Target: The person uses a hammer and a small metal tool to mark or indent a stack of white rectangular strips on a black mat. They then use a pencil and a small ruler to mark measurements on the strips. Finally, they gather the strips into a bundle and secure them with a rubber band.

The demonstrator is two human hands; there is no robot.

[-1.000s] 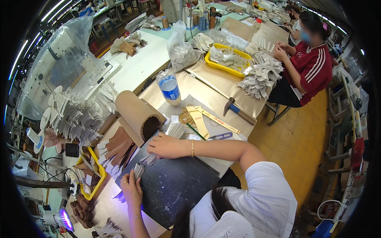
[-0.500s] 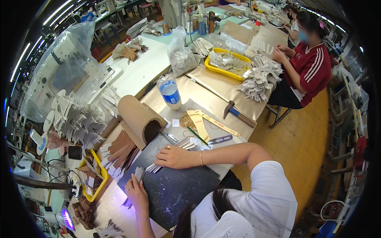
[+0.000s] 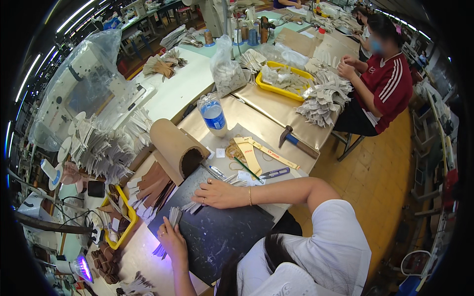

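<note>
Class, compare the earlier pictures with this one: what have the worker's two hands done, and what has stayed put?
The right hand slid down the dark mat, fingers now on a fan of grey strips. The left hand still holds a small strip stack upright. Bottle, cardboard tube and hammer stayed.

thin grey strips (image 3: 190,207) fanned flat on dark mat (image 3: 222,237), small stack (image 3: 175,215) upright

long worktables (image 3: 276,116) on an orange tiled floor (image 3: 380,197) under ceiling strip lights (image 3: 74,15)
</note>
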